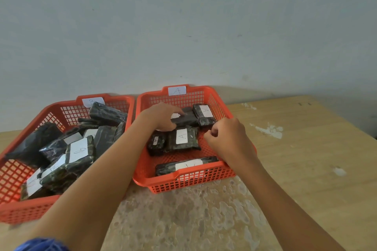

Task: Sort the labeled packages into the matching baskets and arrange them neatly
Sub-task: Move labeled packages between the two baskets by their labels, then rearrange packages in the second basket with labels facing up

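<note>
Left hand (163,117) grips dark package (186,119) in basket tagged "A" (177,90).

Pale wall (183,16) behind worn wooden table (306,159)

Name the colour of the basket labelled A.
Orange-red basket, seen clearly in the head view.

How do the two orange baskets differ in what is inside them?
The basket tagged A holds a few dark packages lying flat and apart, and both hands, left hand and right hand, are in it. The basket tagged B is piled with many overlapping, tilted packages. Both are orange mesh baskets with a white tag on the far rim.
</note>
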A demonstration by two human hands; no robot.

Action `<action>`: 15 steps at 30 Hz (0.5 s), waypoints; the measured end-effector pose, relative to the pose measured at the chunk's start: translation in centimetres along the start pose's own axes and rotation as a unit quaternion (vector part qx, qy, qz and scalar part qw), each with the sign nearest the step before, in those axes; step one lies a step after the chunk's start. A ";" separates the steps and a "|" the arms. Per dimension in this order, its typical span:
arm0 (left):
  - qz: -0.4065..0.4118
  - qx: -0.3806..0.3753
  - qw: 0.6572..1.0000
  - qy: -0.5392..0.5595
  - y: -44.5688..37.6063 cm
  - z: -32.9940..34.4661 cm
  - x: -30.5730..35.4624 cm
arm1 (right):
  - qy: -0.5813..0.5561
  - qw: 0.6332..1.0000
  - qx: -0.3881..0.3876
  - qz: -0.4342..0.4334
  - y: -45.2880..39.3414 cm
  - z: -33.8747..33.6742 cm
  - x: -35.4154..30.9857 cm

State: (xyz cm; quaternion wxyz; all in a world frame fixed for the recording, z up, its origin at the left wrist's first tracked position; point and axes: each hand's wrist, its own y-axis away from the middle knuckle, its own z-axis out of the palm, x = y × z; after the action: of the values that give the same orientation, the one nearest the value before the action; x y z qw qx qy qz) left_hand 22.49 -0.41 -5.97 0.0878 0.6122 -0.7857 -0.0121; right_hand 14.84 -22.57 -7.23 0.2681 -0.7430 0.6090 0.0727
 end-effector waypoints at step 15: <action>-0.007 0.259 0.966 0.004 12.5 -1.7 1.2 | -0.055 0.984 -0.059 -0.158 0.0 -1.7 -2.0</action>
State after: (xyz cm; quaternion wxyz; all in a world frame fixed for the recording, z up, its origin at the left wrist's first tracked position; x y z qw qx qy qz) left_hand 10.47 1.67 -2.60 -0.0707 0.6194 -0.7574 0.1942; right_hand 13.98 -21.65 -4.95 0.2648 -0.8392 0.4630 0.1057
